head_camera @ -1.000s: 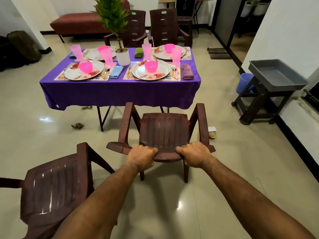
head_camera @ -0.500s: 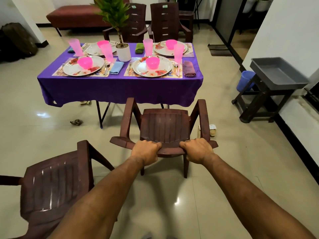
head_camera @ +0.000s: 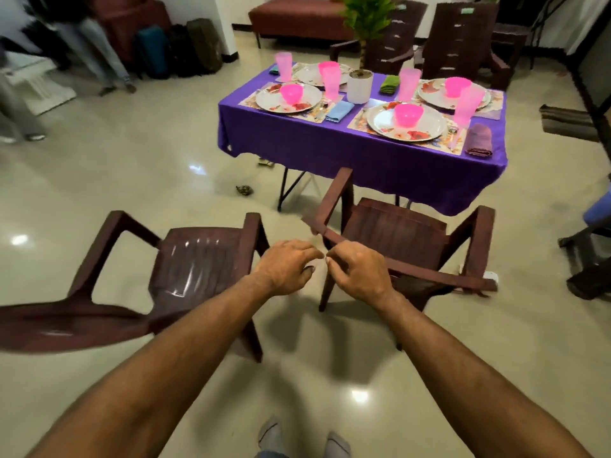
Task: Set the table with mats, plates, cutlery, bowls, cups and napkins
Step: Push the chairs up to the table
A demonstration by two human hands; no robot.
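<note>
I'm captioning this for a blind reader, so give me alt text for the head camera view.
Both hands, left hand and right hand, hover loosely curled and empty between two brown chairs, the right chair pushed toward a purple-clothed table. The table holds four floral plates with pink bowls, pink cups, napkins and a potted plant.

Two brown chairs (head_camera: 198,276) (head_camera: 406,239) stand on the glossy floor (head_camera: 132,166). A potted plant (head_camera: 362,79) sits mid-desk. A red bench (head_camera: 297,18) lines the far wall.

One head-worn wide-angle view looks forward and down: both forearms near below, two brown chairs (head_camera: 406,239) mid-frame, the purple-clothed bench (head_camera: 330,140) farther off, upper right.
</note>
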